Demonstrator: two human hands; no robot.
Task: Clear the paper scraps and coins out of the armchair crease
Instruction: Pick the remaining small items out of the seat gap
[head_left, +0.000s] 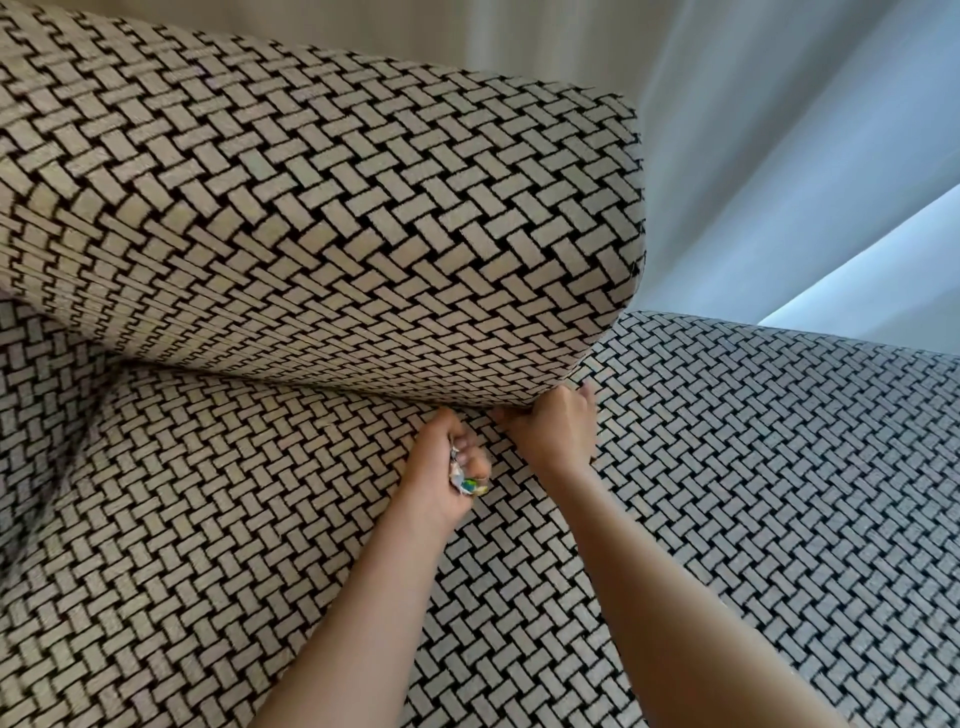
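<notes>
The armchair is covered in beige and black woven-pattern fabric. Its back cushion (322, 218) meets the seat cushion (208, 493) at a crease (332, 387). My left hand (441, 467) rests on the seat just below the crease and grips crumpled, colourfully printed paper scraps (467, 480). My right hand (553, 428) is at the crease by the back cushion's lower right corner, its fingertips tucked under the cushion edge. What those fingertips touch is hidden. No coins are visible.
The right armrest (779, 441) runs along the right side of the seat. Pale curtains (779, 156) hang behind the chair. The left inner side of the chair (36, 374) closes off the seat on the left.
</notes>
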